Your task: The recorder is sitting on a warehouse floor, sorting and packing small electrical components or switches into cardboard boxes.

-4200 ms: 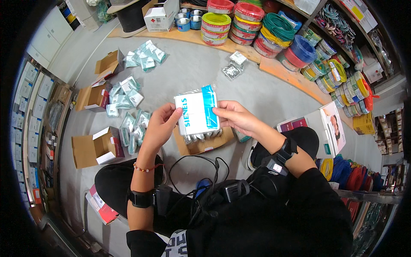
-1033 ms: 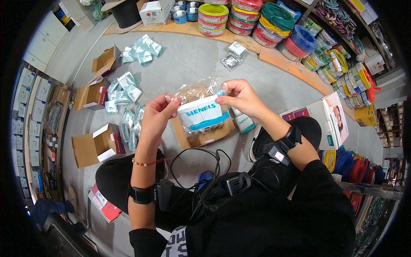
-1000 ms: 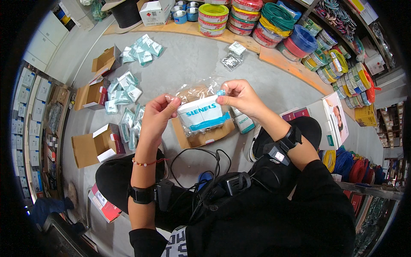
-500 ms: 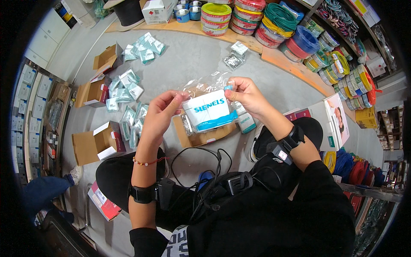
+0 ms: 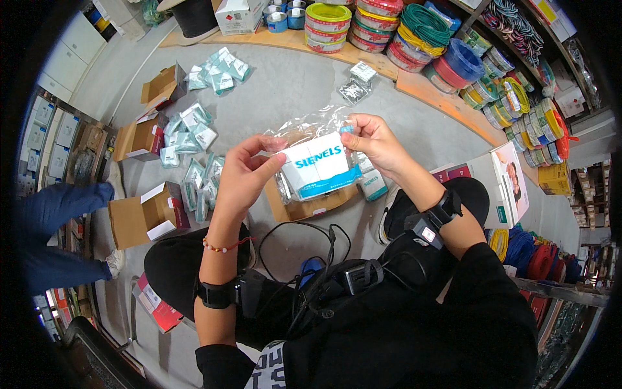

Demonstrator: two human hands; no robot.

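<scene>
My left hand (image 5: 254, 168) pinches the left edge of a white switch plate with a blue band (image 5: 317, 170) in a crinkled clear plastic bag. My right hand (image 5: 364, 141) grips the bag's upper right corner, thumb on the front. Beneath them sits an open cardboard box (image 5: 291, 211), its contents mostly hidden. Beside it lie small wrapped packets (image 5: 372, 186). Left of my hands are three piles of teal-and-white packets (image 5: 193, 126) next to three open cardboard boxes (image 5: 139, 217).
A co-worker's jeans-clad legs (image 5: 68, 201) are at the left. Wire coils (image 5: 414, 39) line boards at the back and right. An upright white box (image 5: 504, 185) stands by my right knee; black cables (image 5: 291, 240) lie between my legs. Shelving (image 5: 45, 136) runs along the left.
The bagged plate has risen slightly and shifted right, with clear plastic now bunched above it; both hands still hold it. The co-worker's legs have entered from the lower left.
</scene>
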